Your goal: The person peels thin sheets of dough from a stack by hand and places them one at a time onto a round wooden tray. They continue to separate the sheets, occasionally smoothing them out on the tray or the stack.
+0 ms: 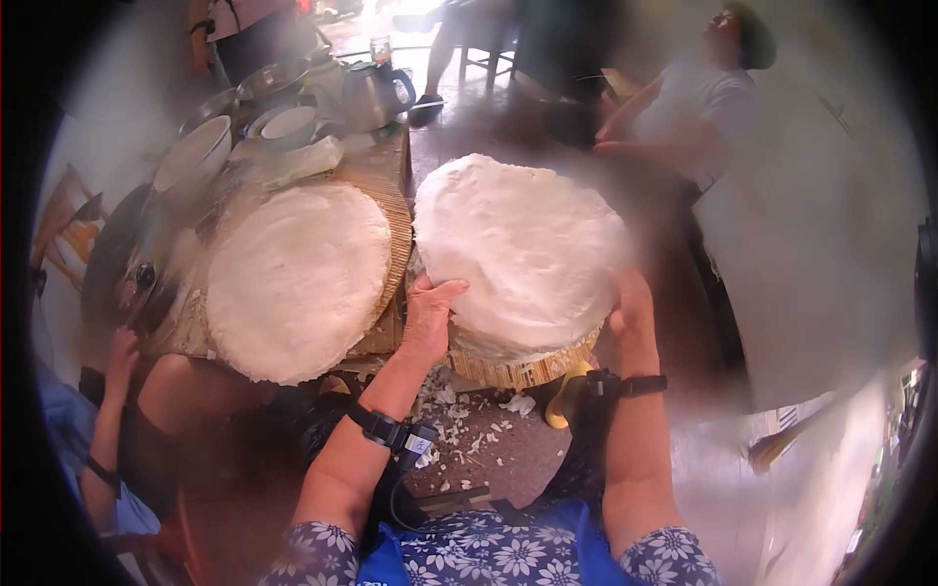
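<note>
A thick, round white slab (523, 249) that looks like dough or pressed pulp is in front of me, its surface uneven and its edge ragged. Under its near edge shows a round slatted mat (528, 371). My left hand (427, 314) grips the slab's left edge, thumb on top and fingers mostly hidden. At the right edge my right hand (631, 305) is closed round the rim, partly blurred. To the left, a second white round slab (298, 283) lies on another slatted mat (396, 239) on the table.
Bowls (195, 154) and a metal kettle (369, 96) stand at the table's back. White scraps (469, 430) litter the floor below my hands. One person (699, 112) is at the right, another person's hand (121, 356) at the left, and more people stand behind.
</note>
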`<action>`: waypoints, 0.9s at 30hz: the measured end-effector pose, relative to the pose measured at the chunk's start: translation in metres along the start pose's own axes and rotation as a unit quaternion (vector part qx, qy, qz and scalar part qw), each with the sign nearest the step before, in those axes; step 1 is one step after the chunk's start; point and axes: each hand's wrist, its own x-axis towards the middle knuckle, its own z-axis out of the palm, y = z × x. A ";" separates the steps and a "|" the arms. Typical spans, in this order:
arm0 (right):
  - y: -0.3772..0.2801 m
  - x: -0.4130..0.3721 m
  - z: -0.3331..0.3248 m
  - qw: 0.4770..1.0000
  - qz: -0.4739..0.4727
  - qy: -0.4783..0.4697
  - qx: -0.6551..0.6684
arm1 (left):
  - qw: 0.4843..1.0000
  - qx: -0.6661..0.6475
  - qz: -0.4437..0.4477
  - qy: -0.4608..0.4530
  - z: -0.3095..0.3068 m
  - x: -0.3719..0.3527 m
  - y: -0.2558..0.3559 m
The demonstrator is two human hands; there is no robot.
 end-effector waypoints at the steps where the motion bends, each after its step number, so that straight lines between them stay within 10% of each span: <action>1: -0.001 -0.002 0.004 1.000 -0.001 -0.014 0.018 | 1.000 -0.010 0.014 -0.017 0.002 -0.003 0.006; 19: 0.051 -0.050 0.246 0.960 0.016 -0.278 0.022 | 0.971 -0.003 0.188 0.149 -0.146 -0.124 0.180; 27: 0.108 -0.032 0.303 0.954 0.036 -0.276 -0.113 | 0.954 0.096 0.089 0.271 -0.224 -0.138 0.176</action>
